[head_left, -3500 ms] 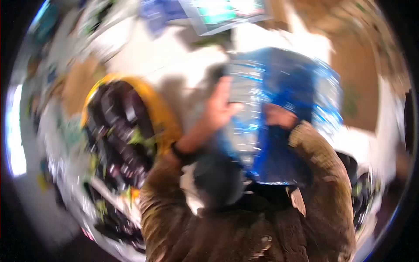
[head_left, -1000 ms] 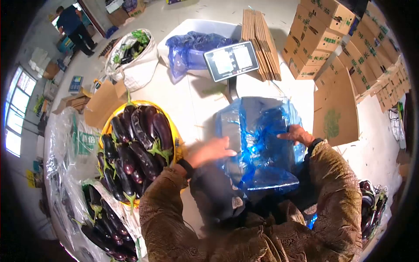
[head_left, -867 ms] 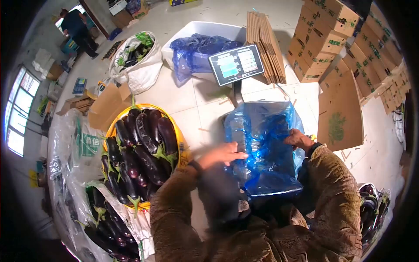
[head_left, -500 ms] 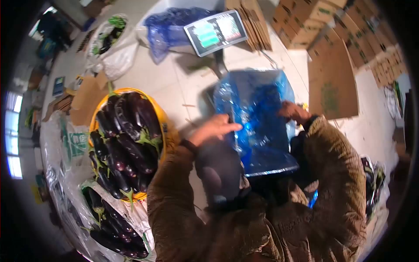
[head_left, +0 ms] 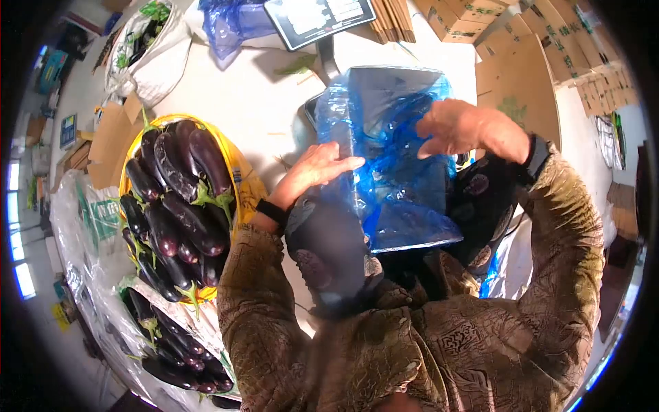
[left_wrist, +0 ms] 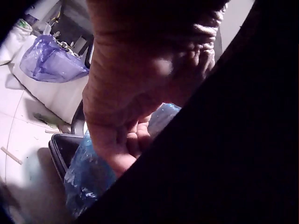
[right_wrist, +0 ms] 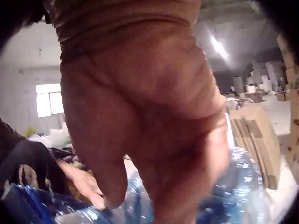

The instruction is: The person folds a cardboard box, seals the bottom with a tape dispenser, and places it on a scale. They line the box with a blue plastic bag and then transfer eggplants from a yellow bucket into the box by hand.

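Note:
A blue plastic bag [head_left: 412, 223] lies spread inside an open-topped box between the person's knees, its film folded over the rim. At the left rim, the left hand [head_left: 312, 172] grips the film, thumb pointing inward; in the left wrist view that hand [left_wrist: 131, 98] has curled fingertips against blue film [left_wrist: 91, 175]. Above the right part of the bag hangs the right hand [head_left: 467, 129], fingers loosely bent and apart, holding nothing visible. The right wrist view has the right hand [right_wrist: 145, 102] large over the film [right_wrist: 238, 186]; its fingertips are partly cut off.
A yellow tub [head_left: 240, 182] full of eggplants [head_left: 182, 223] stands left, with more eggplants in a sack below. Beyond the box is a scale display [head_left: 319, 20]. An upright cardboard piece [head_left: 515, 89] and stacked cartons [head_left: 576, 41] stand right.
The right hand has come away from the right rim and now hangs over the bag, nearer the camera. The left hand stays at the left rim. The head view has shifted.

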Demonstrator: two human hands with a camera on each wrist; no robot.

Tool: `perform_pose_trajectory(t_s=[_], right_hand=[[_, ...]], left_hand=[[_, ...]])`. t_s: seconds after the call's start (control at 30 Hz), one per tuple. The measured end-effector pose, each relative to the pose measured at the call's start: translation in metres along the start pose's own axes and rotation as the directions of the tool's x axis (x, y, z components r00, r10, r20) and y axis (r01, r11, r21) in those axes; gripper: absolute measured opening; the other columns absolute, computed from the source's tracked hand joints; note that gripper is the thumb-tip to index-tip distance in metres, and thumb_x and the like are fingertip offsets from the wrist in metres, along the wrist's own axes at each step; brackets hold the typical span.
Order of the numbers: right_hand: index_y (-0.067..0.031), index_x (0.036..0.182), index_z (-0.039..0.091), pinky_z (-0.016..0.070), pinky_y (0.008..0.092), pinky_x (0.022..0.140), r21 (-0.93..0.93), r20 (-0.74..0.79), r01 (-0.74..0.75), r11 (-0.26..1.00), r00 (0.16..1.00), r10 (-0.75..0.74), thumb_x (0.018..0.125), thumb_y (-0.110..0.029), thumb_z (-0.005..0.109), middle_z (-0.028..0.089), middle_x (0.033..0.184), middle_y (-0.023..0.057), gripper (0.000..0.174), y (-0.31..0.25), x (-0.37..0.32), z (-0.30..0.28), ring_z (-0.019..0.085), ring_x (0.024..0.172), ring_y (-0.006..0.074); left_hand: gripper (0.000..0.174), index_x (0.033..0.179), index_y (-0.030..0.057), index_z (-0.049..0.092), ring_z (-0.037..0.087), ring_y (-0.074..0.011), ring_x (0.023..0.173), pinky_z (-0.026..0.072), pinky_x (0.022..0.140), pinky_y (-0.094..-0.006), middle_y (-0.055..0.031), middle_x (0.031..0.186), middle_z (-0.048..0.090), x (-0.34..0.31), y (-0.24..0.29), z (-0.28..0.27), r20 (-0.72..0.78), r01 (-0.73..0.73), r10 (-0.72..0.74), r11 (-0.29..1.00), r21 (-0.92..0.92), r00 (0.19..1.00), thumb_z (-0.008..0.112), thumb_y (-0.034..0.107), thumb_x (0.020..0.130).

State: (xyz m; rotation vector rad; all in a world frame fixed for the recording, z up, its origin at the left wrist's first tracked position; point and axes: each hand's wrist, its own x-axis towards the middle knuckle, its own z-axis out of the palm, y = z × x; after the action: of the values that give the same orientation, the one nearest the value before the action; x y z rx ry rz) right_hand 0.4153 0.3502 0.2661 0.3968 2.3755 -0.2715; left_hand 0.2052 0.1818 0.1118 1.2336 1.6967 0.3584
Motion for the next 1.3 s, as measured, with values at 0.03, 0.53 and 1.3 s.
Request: perform_pose_trajectory(t_s=[0.03, 0.53, 1.3], right_hand=[[-0.0045, 0.094, 0.069, 0.0516, 0.0418, 0.068, 0.096, -0.117, 0.171, 0.981, 0.980, -0.160, 0.088, -0.045, 0.065, 0.066, 0.076, 0.0128, 0.041, 0.004, 0.015, 0.018, 0.065, 0.074, 0.0322], [-0.0111, 0.127, 0.060, 0.0439, 0.0384, 0.102, 0.528, -0.162, 0.223, 0.819, 0.974, -0.161, 0.090, -0.028, 0.059, 0.061, 0.127, 0.0136, 0.040, 0.046, 0.264, 0.224, 0.055, 0.119, 0.0315], [-0.0021, 0.122, 0.059, 0.0524, 0.0454, 0.080, 0.191, -0.362, 0.370, 0.909, 0.887, -0.285, 0.086, -0.017, 0.068, 0.065, 0.107, 0.0228, 0.040, -0.064, 0.012, 0.054, 0.063, 0.097, 0.0412]], left_hand=[[0.070, 0.079, -0.0001, 0.057, 0.062, -0.0203, 0.054, 0.0489, 0.051, -0.0337, -0.0098, 0.059, 0.058, 0.003, -0.005, 0.002, -0.017, -0.027, 0.026, 0.999, -0.043, 1.000, 0.064, 0.069, 0.077], [0.019, 0.100, 0.0023, 0.063, 0.066, -0.0204, 0.077, 0.0508, 0.070, -0.0322, -0.0113, 0.085, 0.066, -0.114, -0.079, 0.052, -0.741, -0.206, -0.076, 0.937, -0.281, 0.667, 0.068, 0.016, 0.087], [0.084, 0.142, 0.0058, 0.034, 0.046, -0.0433, 0.123, 0.0405, 0.103, -0.0480, -0.0251, 0.142, 0.039, -0.203, -0.159, 0.020, -0.977, 0.520, -0.208, 0.839, -0.160, 0.035, 0.077, 0.024, 0.071]])
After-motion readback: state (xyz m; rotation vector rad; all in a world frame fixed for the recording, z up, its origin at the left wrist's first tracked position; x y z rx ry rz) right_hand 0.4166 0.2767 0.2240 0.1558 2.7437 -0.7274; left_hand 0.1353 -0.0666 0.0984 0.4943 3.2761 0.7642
